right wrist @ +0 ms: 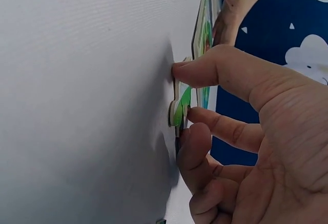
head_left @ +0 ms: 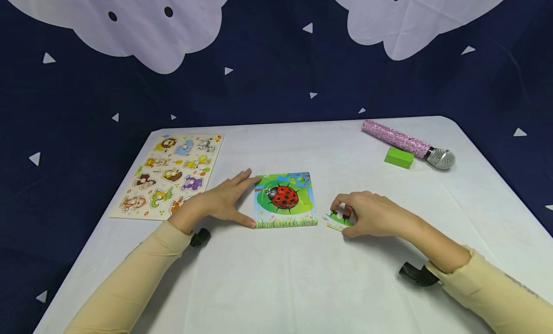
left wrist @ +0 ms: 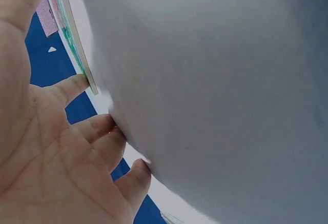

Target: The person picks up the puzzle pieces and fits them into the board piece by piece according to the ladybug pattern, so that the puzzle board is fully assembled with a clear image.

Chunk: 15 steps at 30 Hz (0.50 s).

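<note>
A square ladybug puzzle board (head_left: pixel 282 199) lies flat in the middle of the white table. My left hand (head_left: pixel 224 197) rests at its left side with fingers spread, the thumb at the near left corner and the index finger at the far left corner. Just right of the board, my right hand (head_left: pixel 373 214) pinches a puzzle piece (head_left: pixel 340 220) printed with green, dark legs and flowers. In the right wrist view, the piece (right wrist: pixel 182 103) stands close to the tabletop between thumb and fingers. The left wrist view shows the board's edge (left wrist: pixel 82 55) against a left fingertip.
A pegged animal puzzle board (head_left: pixel 170 175) lies at the table's left. At the back right are a glittery pink microphone (head_left: pixel 397 138) and a green block (head_left: pixel 399 158) against it. A dark blue cloth with clouds (head_left: pixel 276 84) hangs behind the table (head_left: pixel 276 286).
</note>
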Motion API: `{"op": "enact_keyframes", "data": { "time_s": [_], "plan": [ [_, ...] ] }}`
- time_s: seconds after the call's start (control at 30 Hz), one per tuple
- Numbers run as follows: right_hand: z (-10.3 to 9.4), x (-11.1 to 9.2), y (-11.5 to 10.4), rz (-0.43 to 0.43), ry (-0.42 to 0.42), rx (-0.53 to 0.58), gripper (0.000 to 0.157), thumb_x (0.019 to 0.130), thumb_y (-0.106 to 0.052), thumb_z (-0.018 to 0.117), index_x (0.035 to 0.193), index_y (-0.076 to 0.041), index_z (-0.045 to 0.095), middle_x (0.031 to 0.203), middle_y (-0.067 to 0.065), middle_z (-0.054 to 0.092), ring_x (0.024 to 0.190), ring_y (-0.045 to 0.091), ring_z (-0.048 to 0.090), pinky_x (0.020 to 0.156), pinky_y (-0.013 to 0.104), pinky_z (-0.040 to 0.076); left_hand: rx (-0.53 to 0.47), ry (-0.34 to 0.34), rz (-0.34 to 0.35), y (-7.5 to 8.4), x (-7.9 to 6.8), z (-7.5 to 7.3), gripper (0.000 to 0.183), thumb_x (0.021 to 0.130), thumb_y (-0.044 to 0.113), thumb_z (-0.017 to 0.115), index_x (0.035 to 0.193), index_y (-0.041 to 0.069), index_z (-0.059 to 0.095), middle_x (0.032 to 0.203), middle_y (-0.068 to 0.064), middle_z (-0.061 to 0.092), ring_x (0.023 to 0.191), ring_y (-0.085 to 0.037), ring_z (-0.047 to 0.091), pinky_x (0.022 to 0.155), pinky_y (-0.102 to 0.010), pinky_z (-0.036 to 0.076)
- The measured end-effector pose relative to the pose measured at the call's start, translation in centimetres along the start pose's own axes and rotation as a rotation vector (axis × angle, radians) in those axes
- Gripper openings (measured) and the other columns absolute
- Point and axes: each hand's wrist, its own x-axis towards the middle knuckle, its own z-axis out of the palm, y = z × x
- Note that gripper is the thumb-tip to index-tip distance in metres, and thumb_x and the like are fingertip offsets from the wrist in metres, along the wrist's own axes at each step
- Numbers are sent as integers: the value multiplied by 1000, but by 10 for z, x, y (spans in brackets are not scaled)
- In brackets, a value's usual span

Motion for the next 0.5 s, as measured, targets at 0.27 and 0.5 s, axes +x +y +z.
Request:
{"op": "enact_keyframes", "data": {
  "time_s": [0.27, 0.5],
  "plan": [
    [0, 3, 0, -18, 10, -18, 52, 73, -26, 89, 123, -23, 72, 96, -6, 70, 79, 12, 55, 67, 31, 46, -8, 1, 5, 0, -1, -1, 126, 80, 59, 91, 173, 18, 18, 182, -19, 0, 169, -40, 4, 136, -64, 12],
    [-3, 8, -2, -52, 29, -13, 50, 74, -25, 87, 122, -23, 73, 97, -4, 72, 77, 11, 56, 66, 30, 47, -5, 2, 1, 1, -1, -1, 126, 79, 59, 91, 173, 18, 18, 182, -19, 0, 170, -40, 4, 136, -63, 13]
  ]
}}
